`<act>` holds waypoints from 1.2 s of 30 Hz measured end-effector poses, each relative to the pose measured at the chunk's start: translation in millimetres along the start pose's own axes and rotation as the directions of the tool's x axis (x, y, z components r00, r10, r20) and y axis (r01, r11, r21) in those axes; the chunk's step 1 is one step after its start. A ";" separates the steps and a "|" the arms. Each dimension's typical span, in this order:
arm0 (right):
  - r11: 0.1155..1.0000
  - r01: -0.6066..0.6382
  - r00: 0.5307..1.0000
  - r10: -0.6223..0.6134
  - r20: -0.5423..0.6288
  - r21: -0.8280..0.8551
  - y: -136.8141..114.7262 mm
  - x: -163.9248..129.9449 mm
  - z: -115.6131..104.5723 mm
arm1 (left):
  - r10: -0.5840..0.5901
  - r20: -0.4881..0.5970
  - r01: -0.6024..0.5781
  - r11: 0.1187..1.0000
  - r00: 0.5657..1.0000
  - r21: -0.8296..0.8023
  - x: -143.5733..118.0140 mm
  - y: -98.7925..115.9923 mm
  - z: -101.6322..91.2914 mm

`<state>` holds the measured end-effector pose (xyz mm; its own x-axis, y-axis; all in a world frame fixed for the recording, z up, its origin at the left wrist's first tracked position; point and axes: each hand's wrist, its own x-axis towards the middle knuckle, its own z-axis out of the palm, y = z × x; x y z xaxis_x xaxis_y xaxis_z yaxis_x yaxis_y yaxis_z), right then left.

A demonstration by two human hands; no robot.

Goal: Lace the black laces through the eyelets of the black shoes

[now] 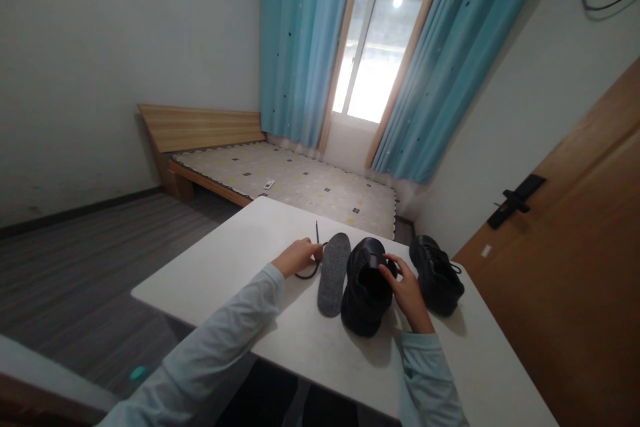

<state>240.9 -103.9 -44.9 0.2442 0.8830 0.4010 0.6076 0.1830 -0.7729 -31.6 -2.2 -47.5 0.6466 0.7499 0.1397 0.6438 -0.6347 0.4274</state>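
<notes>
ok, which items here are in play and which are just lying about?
In play:
left hand on black shoelace
right hand on black shoe
grey insole

Lying about:
second black shoe
bed
curtains

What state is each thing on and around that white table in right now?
left hand: closed on the shoelace
shoelace: loose on the table, out of any shoe
insole: flat on the table, out of the shoe
near shoe: unlaced, mouth open, right hand gripping its opening
far shoe: laced, untouched
table: bearing all of these
curtains: drawn apart
door: whether shut cannot be told
</notes>
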 end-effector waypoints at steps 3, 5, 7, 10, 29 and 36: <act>1.000 0.003 1.000 -0.003 0.008 0.000 0.3 -0.1 0.2 | 0.017 0.034 -0.012 0.991 0.999 -0.133 -2.4 1.3 -3.0; 1.000 -0.007 1.000 0.007 0.014 0.004 0.5 -0.1 0.3 | 0.013 0.017 -0.009 0.977 1.000 -0.214 -3.6 1.9 -7.1; 1.000 -0.009 1.000 0.009 0.016 0.006 0.5 -0.2 0.5 | -0.013 -0.069 -0.005 0.966 0.998 -0.258 -4.4 2.8 -13.3; 1.000 0.005 1.000 -0.005 0.014 0.000 0.1 -0.3 0.6 | -0.113 -0.273 0.030 0.957 0.955 -0.290 -5.5 3.7 -24.5; 1.000 -0.004 1.000 0.004 -0.007 0.009 -10.7 -3.7 -1.9 | -0.296 -0.258 0.212 0.927 0.920 -0.309 48.0 -14.4 -22.7; 1.000 -0.020 1.000 0.020 -0.009 0.003 -12.4 -5.0 -3.4 | -0.226 -0.151 0.206 0.969 0.962 -0.137 81.2 7.9 -0.5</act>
<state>234.7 -112.0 -35.6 0.2635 0.8824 0.3897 0.6003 0.1662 -0.7823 25.8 53.7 -32.4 0.4147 0.8935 0.1725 0.7010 -0.4345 0.5655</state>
